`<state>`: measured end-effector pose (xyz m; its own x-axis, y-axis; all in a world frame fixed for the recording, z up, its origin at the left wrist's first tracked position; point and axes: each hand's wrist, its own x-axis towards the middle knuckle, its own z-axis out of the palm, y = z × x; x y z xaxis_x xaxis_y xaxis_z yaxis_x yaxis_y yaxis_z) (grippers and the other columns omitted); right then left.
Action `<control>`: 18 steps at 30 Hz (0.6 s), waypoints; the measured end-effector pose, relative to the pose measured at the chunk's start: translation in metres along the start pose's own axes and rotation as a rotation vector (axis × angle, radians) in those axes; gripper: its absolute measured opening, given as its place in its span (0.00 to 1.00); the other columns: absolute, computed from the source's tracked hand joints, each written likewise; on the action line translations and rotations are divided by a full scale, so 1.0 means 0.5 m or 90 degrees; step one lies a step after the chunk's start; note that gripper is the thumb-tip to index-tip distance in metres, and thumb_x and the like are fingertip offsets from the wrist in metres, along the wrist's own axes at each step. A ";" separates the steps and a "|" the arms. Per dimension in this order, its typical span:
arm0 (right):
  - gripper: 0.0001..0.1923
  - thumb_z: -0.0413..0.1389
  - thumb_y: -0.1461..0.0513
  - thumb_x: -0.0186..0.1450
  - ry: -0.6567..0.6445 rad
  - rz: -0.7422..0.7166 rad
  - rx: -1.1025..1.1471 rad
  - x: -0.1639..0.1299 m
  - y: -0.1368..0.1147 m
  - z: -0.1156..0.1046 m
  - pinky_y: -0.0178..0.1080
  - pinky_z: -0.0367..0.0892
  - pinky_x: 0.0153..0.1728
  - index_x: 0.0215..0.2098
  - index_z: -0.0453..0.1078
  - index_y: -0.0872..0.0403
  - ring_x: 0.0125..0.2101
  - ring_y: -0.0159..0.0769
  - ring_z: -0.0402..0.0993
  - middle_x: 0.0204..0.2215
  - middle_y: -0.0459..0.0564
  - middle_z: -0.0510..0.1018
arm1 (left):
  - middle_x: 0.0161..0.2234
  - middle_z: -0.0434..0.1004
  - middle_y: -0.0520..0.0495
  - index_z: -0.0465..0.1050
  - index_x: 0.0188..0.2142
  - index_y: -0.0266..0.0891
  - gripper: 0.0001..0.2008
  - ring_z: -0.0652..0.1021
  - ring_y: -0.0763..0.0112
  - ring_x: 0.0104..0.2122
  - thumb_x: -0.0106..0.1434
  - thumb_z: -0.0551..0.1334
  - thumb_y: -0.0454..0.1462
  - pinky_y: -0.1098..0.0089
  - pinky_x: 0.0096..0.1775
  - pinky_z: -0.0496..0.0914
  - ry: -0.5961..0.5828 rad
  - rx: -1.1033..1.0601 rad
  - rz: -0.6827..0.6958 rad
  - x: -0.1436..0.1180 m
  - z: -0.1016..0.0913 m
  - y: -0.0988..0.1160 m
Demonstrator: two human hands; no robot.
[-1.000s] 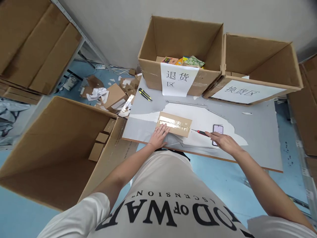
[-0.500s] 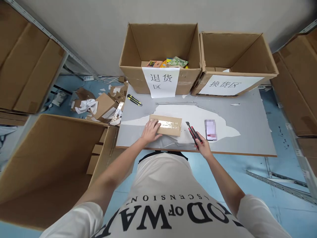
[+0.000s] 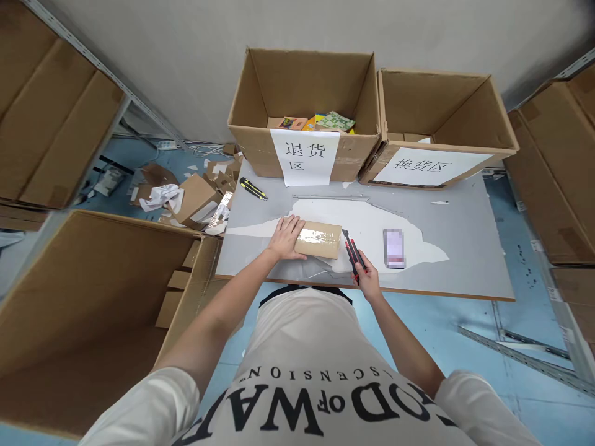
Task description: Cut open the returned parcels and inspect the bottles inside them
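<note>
A small, tape-sealed cardboard box (image 3: 320, 240) lies flat on the table in front of me. My left hand (image 3: 286, 238) grips its left end, fingers over the top and thumb along the near side. In my right hand (image 3: 367, 277) is a black-and-red utility knife (image 3: 353, 254), its tip pointing up and left, right at the box's right end. Whether the tip touches the cardboard I cannot tell. To the right of the knife rests a phone (image 3: 394, 249), its screen blurred.
A yellow-and-black utility knife (image 3: 253, 188) lies at the table's (image 3: 469, 248) back left. Two labelled open cartons stand behind: the left carton (image 3: 255, 148) holds colourful packs, beside the right carton (image 3: 446, 139). A big open carton (image 3: 93, 260) and cardboard scraps (image 3: 195, 198) are left.
My right hand has moved left, bringing the knife's tip to the box's right end. My left hand has shifted slightly up and stays on the box.
</note>
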<state>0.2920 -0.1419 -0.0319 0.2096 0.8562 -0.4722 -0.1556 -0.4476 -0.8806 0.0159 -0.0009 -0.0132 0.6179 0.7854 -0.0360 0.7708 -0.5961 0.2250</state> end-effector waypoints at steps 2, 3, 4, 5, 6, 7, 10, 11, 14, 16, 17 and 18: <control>0.43 0.58 0.47 0.57 0.001 -0.001 0.004 -0.002 -0.002 0.003 0.32 0.56 0.14 0.66 0.49 0.52 0.17 0.28 0.61 0.22 0.44 0.73 | 0.63 0.52 0.31 0.49 0.64 0.32 0.59 0.51 0.43 0.63 0.39 0.65 0.62 0.50 0.62 0.41 0.004 -0.006 0.000 0.000 -0.001 0.000; 0.43 0.58 0.47 0.57 0.000 0.000 0.003 -0.003 -0.002 0.004 0.32 0.56 0.14 0.66 0.49 0.51 0.17 0.28 0.60 0.22 0.44 0.73 | 0.62 0.53 0.31 0.49 0.64 0.32 0.59 0.51 0.43 0.63 0.40 0.65 0.62 0.50 0.62 0.41 0.005 -0.009 0.000 0.000 -0.001 0.000; 0.43 0.57 0.47 0.58 -0.001 0.000 0.000 -0.003 -0.002 0.003 0.32 0.56 0.14 0.66 0.49 0.51 0.17 0.28 0.60 0.22 0.44 0.72 | 0.62 0.53 0.31 0.49 0.64 0.32 0.59 0.51 0.42 0.63 0.40 0.65 0.62 0.50 0.62 0.42 0.006 -0.012 -0.001 0.000 -0.001 0.000; 0.43 0.57 0.47 0.58 -0.003 0.001 -0.004 -0.004 -0.002 0.003 0.32 0.57 0.14 0.66 0.49 0.51 0.17 0.29 0.60 0.21 0.44 0.72 | 0.62 0.53 0.31 0.49 0.64 0.32 0.58 0.51 0.42 0.63 0.40 0.64 0.62 0.50 0.62 0.42 0.007 -0.013 -0.002 0.000 -0.001 0.000; 0.43 0.57 0.47 0.58 -0.005 0.002 -0.009 -0.005 -0.001 0.001 0.32 0.57 0.14 0.66 0.49 0.51 0.17 0.29 0.61 0.21 0.44 0.72 | 0.62 0.53 0.31 0.49 0.64 0.32 0.58 0.51 0.42 0.63 0.40 0.64 0.62 0.49 0.61 0.42 0.007 -0.013 -0.004 0.001 -0.001 0.000; 0.43 0.57 0.46 0.58 -0.008 0.003 -0.012 -0.006 0.001 0.000 0.33 0.57 0.14 0.66 0.49 0.51 0.17 0.29 0.61 0.21 0.44 0.72 | 0.62 0.53 0.31 0.49 0.64 0.32 0.58 0.51 0.42 0.63 0.40 0.64 0.62 0.49 0.61 0.42 0.007 -0.013 -0.005 0.001 -0.001 0.000; 0.44 0.58 0.46 0.57 -0.016 0.000 -0.010 -0.010 0.005 -0.004 0.33 0.57 0.14 0.66 0.49 0.51 0.17 0.29 0.62 0.24 0.45 0.74 | 0.63 0.52 0.31 0.50 0.64 0.33 0.58 0.51 0.42 0.63 0.41 0.64 0.62 0.50 0.62 0.41 0.001 -0.006 -0.011 0.001 0.000 0.001; 0.44 0.58 0.46 0.57 -0.020 -0.004 -0.009 -0.012 0.006 -0.005 0.33 0.57 0.14 0.66 0.49 0.51 0.18 0.29 0.62 0.26 0.46 0.75 | 0.63 0.52 0.31 0.50 0.64 0.33 0.58 0.51 0.42 0.63 0.41 0.63 0.62 0.50 0.62 0.41 0.000 -0.005 -0.012 0.001 0.000 0.001; 0.44 0.57 0.46 0.57 -0.029 -0.011 -0.010 -0.013 0.005 -0.006 0.33 0.57 0.14 0.66 0.49 0.51 0.18 0.28 0.62 0.31 0.50 0.77 | 0.63 0.52 0.31 0.49 0.64 0.32 0.58 0.52 0.43 0.63 0.41 0.63 0.63 0.50 0.62 0.40 0.008 -0.004 -0.010 0.001 0.002 0.001; 0.43 0.57 0.46 0.57 -0.029 -0.008 -0.022 -0.011 0.002 -0.008 0.33 0.57 0.14 0.65 0.50 0.51 0.18 0.28 0.62 0.33 0.50 0.77 | 0.62 0.53 0.31 0.49 0.64 0.31 0.58 0.52 0.42 0.63 0.41 0.63 0.63 0.50 0.62 0.41 0.013 -0.010 -0.008 0.002 0.002 0.001; 0.43 0.57 0.46 0.57 -0.030 -0.005 -0.032 -0.008 0.000 -0.011 0.32 0.57 0.14 0.65 0.50 0.51 0.18 0.28 0.62 0.33 0.50 0.77 | 0.62 0.53 0.31 0.49 0.64 0.31 0.58 0.52 0.42 0.63 0.41 0.63 0.63 0.50 0.62 0.41 0.014 -0.014 -0.008 0.002 0.002 0.001; 0.42 0.57 0.46 0.57 -0.030 -0.004 -0.043 -0.005 -0.002 -0.013 0.32 0.56 0.14 0.65 0.51 0.51 0.18 0.28 0.62 0.31 0.50 0.77 | 0.62 0.53 0.31 0.49 0.63 0.32 0.58 0.52 0.42 0.63 0.41 0.63 0.62 0.50 0.62 0.42 0.014 -0.018 -0.009 0.003 0.001 0.001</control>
<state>0.2981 -0.1454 -0.0298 0.1646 0.8694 -0.4659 -0.0892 -0.4572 -0.8849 0.0171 -0.0001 -0.0138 0.6035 0.7972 -0.0178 0.7743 -0.5806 0.2517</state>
